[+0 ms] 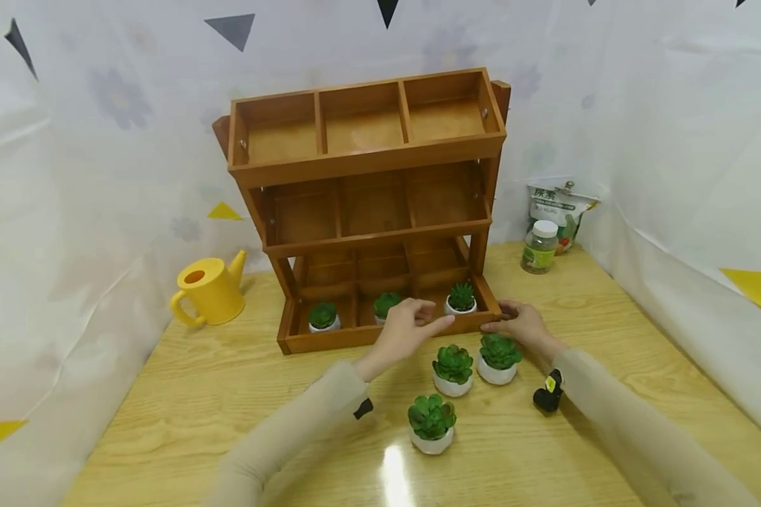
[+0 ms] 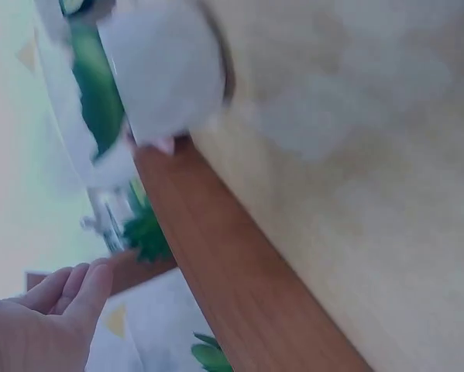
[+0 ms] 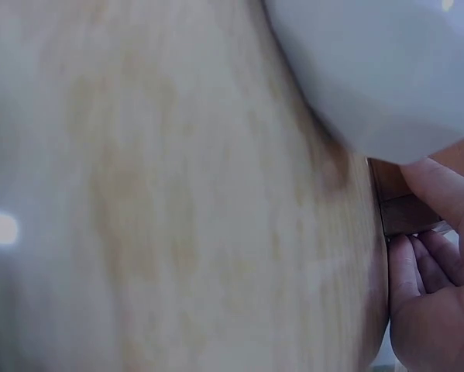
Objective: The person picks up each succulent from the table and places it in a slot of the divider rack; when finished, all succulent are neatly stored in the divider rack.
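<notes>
A brown wooden three-tier planter shelf [image 1: 368,163] stands on the table. My right hand [image 1: 525,325] holds its bottom tier at the front right corner, thumb in front and fingers round the side, as the right wrist view shows. Over the bottom tier's front board [image 1: 330,342] hovers my left hand [image 1: 401,329], holding nothing, its fingers loosely bent. Three potted succulents sit in that tier: a left one [image 1: 323,317], a middle one [image 1: 386,304] partly hidden by the left hand, and a spiky right one [image 1: 461,298] just beyond the left fingertips.
Three more succulents in white pots, one near the right hand [image 1: 498,359], one beside it [image 1: 453,372] and one closer [image 1: 431,424], stand on the table. A yellow watering can [image 1: 212,292] is at left. A lidded jar [image 1: 539,248] and a printed bag [image 1: 561,211] stand back right.
</notes>
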Tool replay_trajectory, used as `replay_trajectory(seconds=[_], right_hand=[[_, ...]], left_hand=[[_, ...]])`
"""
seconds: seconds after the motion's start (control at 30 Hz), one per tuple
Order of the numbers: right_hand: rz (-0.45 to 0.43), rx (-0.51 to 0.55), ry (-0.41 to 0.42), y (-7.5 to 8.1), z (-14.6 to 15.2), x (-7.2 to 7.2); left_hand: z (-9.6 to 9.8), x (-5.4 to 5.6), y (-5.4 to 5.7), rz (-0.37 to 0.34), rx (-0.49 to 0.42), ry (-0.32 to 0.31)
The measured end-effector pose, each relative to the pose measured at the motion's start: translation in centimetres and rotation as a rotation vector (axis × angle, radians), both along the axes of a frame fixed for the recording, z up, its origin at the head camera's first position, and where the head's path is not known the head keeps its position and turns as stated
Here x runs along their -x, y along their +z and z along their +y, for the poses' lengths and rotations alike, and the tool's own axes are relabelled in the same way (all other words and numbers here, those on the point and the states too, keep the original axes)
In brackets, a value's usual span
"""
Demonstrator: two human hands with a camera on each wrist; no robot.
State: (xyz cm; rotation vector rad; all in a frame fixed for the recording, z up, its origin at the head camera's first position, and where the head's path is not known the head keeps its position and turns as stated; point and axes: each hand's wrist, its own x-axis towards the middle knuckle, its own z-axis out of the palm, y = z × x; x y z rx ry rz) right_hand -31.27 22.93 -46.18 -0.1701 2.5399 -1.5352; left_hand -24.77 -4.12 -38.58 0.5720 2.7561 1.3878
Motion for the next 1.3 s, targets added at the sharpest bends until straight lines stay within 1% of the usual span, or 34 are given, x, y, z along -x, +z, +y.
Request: replay_trajectory(seconds=[0.13,0.23,0.33,0.43,0.53,0.6,0.7,0.8,0.87,1.0,1.3], right_hand=[[-0.004,-0.011,0.003,0.1,-0.1,-0.1],[-0.003,-0.021,0.01,0.2,-0.2,-0.2],[0.001,-0.023,0.02,0.3,-0.2,-0.3],[0.0,-0.012,0.024,0.4,-0.1,-0.4],[-0.007,-0.008,0.024,0.3,-0.1,-0.4],[-0.012,-0.013,0.022,0.3,-0.1,-0.3],[-0.016,-0.024,0.021,0.3,-0.1,-0.3],[-0.015,-0.027,0.023,0.3,-0.1,-0.3],[-0.013,-0.023,0.024,0.3,-0.1,-0.3],[-0.018,-0.011,0.017,0.3,-0.2,-0.4],[-0.018,-0.03,0.0,0.3,-0.2,-0.2]], left_hand=[[-0.9,-2.6,-0.3,-0.031,-0.007,-0.058],[-1.7,-4.3,-0.9,-0.066,0.013,-0.079],[-2.3,-5.5,-1.5,-0.071,0.083,-0.08],[-2.9,-6.4,-2.1,-0.058,0.141,-0.085],[-3.3,-7.0,-2.5,-0.055,0.172,-0.1],[-3.5,-7.4,-2.6,-0.075,0.189,-0.11],[-3.8,-7.8,-2.8,-0.081,0.23,-0.14],[-4.0,-8.0,-3.1,-0.078,0.248,-0.172],[-4.1,-8.1,-3.2,-0.076,0.247,-0.192],[-4.2,-8.2,-3.3,-0.09,0.241,-0.218],[-4.4,-8.8,-3.6,-0.062,0.246,-0.296]])
